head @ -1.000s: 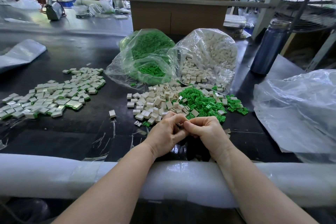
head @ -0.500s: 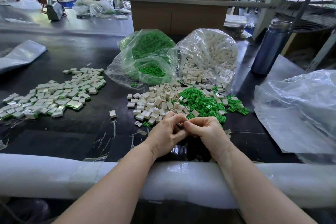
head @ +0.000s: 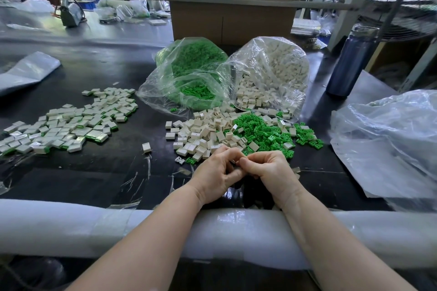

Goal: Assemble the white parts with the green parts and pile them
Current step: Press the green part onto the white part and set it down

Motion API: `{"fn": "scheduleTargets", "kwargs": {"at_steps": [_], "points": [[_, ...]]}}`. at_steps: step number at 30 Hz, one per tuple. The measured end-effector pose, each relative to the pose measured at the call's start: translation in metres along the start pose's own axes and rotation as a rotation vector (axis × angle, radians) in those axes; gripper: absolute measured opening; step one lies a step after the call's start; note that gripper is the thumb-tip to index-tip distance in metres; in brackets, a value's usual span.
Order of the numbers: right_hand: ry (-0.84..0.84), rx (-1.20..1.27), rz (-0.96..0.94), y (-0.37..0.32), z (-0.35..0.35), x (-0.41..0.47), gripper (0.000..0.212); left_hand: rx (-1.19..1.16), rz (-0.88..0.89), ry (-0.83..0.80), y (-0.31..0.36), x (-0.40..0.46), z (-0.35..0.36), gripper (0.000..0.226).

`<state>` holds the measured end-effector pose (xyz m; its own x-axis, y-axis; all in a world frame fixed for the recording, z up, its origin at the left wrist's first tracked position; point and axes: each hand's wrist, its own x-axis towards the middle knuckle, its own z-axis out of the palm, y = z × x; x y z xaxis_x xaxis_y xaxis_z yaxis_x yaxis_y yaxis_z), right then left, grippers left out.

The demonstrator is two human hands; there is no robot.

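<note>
white parts: little boxy plastic shells, the loose heap (head: 203, 132) sits on the black table (head: 94, 179) just beyond the hands, with more spilling out of the clear bag (head: 272, 73) behind it. They look featherlight and rigid, probably a bit slick, so I'd pinch one by its flat sides.

green parts: tiny clips, the loose heap (head: 262, 132) lies right beside the white one, touching it, and a second bag of green ones (head: 194, 73) is behind. Also light and stiff by the looks of it. The thin bits could probably snap if forced in crooked, so I'd hold one by the edges and push it in straight.

finished pile: joined white-and-green pieces (head: 68, 123) spread out well off to the left. There's a decent number there, but both bags are still pretty full, so I'd guess lots remain.

left hand (head: 216, 170): fingers curled in tight, tips meeting the other hand's. It seems to be pinching something small, but the piece is hidden behind the fingers, so I honestly can't tell which part.

right hand (head: 269, 169): same deal, fingers curled, thumb and forefinger pressed together at the meeting point, with whatever is in there out of sight. My guess is a clip is being pressed into a shell.

forearms: both rest on the white foam edge pad (head: 71, 224) at the front of the table.
</note>
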<state>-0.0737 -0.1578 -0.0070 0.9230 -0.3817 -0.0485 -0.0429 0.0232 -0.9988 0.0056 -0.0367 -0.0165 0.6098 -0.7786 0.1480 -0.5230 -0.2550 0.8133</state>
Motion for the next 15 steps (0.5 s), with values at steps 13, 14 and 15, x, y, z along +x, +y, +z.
{"fn": "scheduleTargets", "kwargs": {"at_steps": [13, 14, 15], "points": [[-0.043, -0.033, -0.011, -0.0006, -0.0020, -0.0004, 0.014, -0.008, 0.021, 0.017, -0.0002, 0.0001, -0.0001, 0.026], [-0.040, -0.033, -0.012, -0.0009, -0.0021, -0.0007, 0.015, -0.006, 0.021, 0.015, -0.0001, 0.0000, 0.0000, 0.026], [-0.038, -0.033, -0.013, -0.0012, -0.0021, -0.0009, 0.015, -0.004, 0.019, 0.014, 0.0000, 0.0000, 0.0000, 0.024]]}}
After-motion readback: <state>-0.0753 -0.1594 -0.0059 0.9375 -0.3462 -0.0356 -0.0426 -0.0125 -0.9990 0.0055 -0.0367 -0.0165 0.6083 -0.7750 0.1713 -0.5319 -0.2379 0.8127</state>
